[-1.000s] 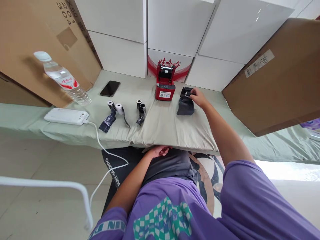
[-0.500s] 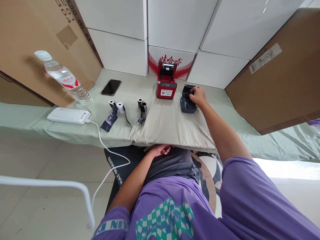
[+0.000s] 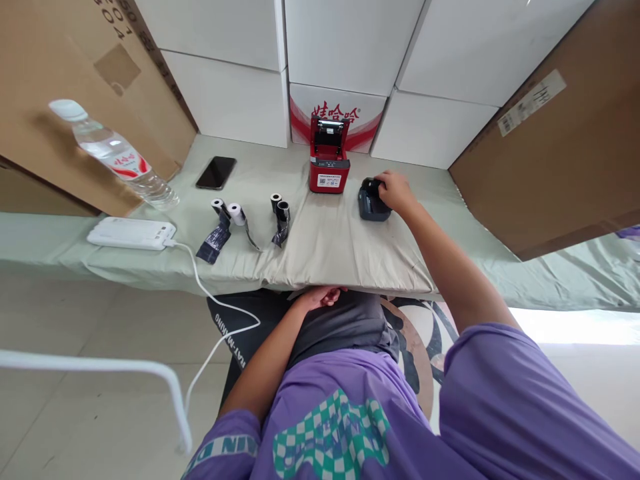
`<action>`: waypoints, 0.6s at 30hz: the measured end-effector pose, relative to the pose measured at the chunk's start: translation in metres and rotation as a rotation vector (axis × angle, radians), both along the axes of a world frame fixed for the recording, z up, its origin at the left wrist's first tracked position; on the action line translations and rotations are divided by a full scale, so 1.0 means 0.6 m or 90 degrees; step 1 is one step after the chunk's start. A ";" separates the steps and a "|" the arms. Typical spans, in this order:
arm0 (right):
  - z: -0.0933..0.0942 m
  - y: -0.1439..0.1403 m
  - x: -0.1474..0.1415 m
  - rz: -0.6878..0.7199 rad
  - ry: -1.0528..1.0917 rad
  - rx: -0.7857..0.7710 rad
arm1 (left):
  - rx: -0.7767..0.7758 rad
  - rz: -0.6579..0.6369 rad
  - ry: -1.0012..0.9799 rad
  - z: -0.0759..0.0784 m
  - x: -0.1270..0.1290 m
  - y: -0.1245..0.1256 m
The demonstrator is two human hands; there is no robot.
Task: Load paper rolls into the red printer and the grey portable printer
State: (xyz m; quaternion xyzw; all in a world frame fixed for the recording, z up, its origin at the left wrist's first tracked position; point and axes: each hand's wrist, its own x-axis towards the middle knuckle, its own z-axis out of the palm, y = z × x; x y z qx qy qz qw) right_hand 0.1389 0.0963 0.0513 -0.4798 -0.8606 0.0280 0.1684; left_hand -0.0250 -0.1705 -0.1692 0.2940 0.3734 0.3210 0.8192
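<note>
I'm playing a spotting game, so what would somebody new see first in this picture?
Probably the bright red machine with its lid up, in the middle, in front of the white box with red writing. Next might be the right hand, reaching over the small dark device to the right of it. Over on the left, the clear water bottle with a red-and-white label stands out near a big brown carton.

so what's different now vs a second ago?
The right hand has shifted left, covering more of the black device's raised lid. The body showed a plain grey front; now its dark inside shows. No clear release.

Unchanged: left hand in lap, red printer open, phone, bottle.
</note>
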 end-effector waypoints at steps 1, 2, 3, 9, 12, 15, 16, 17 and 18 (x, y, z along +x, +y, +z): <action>-0.004 -0.008 0.005 0.014 0.003 -0.014 | -0.001 -0.002 0.007 0.002 0.001 -0.001; -0.007 -0.015 0.010 0.024 0.006 -0.026 | -0.003 -0.003 0.012 0.003 0.002 -0.001; -0.010 -0.020 0.013 0.027 0.009 -0.036 | -0.004 -0.002 0.017 0.004 0.003 -0.002; -0.006 -0.038 0.017 -0.031 -0.012 -0.046 | -0.011 0.001 0.043 0.006 0.008 -0.003; 0.000 -0.051 0.014 -0.033 -0.026 -0.050 | -0.016 0.001 0.042 0.008 0.008 -0.003; 0.003 -0.062 0.006 -0.007 -0.052 -0.028 | -0.020 -0.001 0.036 0.009 0.010 -0.009; 0.002 -0.064 0.004 -0.002 -0.061 -0.017 | -0.019 -0.002 0.034 0.010 0.011 -0.012; 0.001 -0.066 0.001 -0.001 -0.066 -0.007 | -0.017 -0.005 0.032 0.010 0.011 -0.016; -0.001 -0.067 -0.002 -0.003 -0.068 0.000 | -0.012 -0.007 0.030 0.010 0.012 -0.020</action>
